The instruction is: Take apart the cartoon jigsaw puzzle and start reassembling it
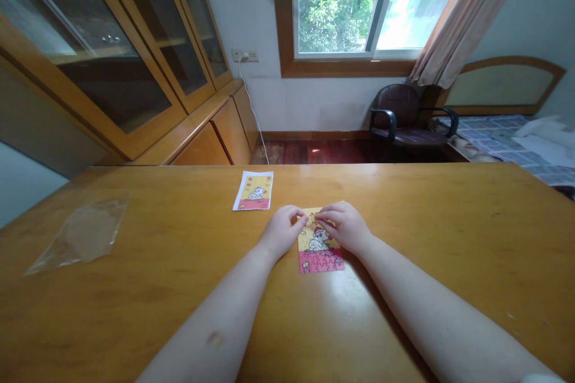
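Seeing both hands mid-bench, on jigsaw puzzle (320, 251). Left hand (282, 230) sits at puzzle's upper left corner, right hand (345, 227) over upper right, fingertips nearly meeting at far edge. Fingers curled, tips down on puzzle; we cannot tell whether they pinch loose piece or just press. Puzzle lies flat on bench (179, 299), pink band nearest us, cartoon animal above it. Reference card (254, 190) with similar picture lies beyond left hand, apart. Clear plastic bag (78, 233) well left. Chair (404, 116) under window, behind bench.
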Motion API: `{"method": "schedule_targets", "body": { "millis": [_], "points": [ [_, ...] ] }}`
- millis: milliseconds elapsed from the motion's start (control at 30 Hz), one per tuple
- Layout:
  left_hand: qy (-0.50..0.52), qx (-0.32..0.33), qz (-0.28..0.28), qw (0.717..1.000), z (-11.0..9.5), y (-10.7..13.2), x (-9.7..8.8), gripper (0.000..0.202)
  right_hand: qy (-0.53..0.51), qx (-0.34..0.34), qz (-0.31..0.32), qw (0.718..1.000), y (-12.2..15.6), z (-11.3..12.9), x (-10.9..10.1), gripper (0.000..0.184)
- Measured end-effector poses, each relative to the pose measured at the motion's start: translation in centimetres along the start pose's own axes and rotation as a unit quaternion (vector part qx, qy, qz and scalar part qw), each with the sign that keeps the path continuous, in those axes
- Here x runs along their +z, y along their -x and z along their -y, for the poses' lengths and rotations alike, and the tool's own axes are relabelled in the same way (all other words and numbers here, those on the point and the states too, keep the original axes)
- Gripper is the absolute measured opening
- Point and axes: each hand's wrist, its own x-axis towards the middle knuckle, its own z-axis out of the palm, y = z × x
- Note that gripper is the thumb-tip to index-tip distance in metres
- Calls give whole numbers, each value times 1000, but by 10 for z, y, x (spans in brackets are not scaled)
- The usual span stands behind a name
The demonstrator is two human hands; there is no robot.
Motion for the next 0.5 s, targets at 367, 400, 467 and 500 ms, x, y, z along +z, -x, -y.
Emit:
{"method": "schedule_targets", "body": {
  "millis": [367, 400, 467, 500],
  "points": [
    [-23, 18, -46, 998, 1, 0, 2, 16, 18, -10, -39, 999, -2, -2, 3, 15],
    [-41, 17, -49, 998, 2, 0, 2, 18, 24, 6, -33, 999, -2, -5, 4, 14],
    [-79, 11, -35, 996, 2, 1, 1, 24, 39, 38, -19, 998, -3, -10, 6, 14],
    [-95, 10, -23, 995, 2, 2, 1, 27, 48, 53, -10, 997, -3, -11, 7, 14]
  ]
}}
